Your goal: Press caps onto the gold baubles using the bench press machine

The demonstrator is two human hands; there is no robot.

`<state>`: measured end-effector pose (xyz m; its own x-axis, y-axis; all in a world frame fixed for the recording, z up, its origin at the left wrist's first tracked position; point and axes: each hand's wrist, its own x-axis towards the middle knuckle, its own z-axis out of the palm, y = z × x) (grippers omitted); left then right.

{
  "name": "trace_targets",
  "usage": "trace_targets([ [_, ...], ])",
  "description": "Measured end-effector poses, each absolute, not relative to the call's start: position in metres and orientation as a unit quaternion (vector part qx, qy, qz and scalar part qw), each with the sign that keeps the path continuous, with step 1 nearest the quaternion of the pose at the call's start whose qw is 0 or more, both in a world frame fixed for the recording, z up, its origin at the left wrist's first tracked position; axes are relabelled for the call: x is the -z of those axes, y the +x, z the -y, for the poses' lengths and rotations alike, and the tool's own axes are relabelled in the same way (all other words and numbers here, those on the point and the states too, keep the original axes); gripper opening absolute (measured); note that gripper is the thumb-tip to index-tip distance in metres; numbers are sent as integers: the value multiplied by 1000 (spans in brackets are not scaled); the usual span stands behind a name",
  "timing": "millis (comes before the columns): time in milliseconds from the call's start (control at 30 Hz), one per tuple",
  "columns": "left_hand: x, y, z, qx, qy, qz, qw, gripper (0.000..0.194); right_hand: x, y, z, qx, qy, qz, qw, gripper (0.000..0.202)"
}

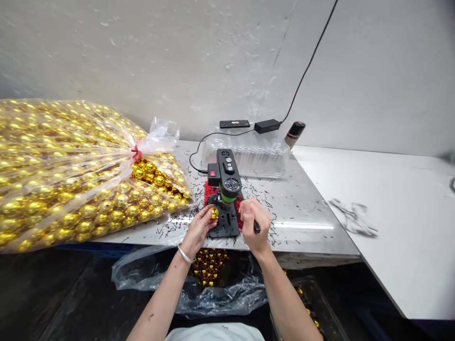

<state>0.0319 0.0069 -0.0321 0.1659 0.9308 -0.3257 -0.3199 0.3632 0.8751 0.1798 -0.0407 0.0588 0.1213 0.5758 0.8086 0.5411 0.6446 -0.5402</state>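
A shiny gold ball (214, 213) with dark marks is pinched in the fingertips of my left hand (199, 228), beside the head of a small black bench machine (230, 173) like a mini drill press. The ball is held over the left side of the machine's slotted black base plate (227, 225). My right hand (254, 220) is closed around a black-tipped lever handle (256, 227) on the machine's right side; most of the lever is hidden by the fingers. A red mat (209, 189) shows under the machine.
A large clear bag of gold balls (71, 189) lies at the left. Behind the machine are a clear plastic box (256, 158), a power adapter (267, 126) and a can (295, 134). Black shavings litter the metal table (305, 199). Below hangs an open plastic bag (227, 300) holding gold balls.
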Motion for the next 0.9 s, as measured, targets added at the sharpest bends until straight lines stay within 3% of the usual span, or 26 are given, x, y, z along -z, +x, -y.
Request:
trace_targets([
  [300,59,51,-9,-469,592,-496,427,31,-57,182,44,-2,-427,678,599,27],
  [533,66,48,-7,-434,712,-486,262,34,-53,183,44,6,-415,683,602,26],
  [900,69,47,-9,-415,748,-467,224,32,-18,186,42,38,-393,699,596,26],
])
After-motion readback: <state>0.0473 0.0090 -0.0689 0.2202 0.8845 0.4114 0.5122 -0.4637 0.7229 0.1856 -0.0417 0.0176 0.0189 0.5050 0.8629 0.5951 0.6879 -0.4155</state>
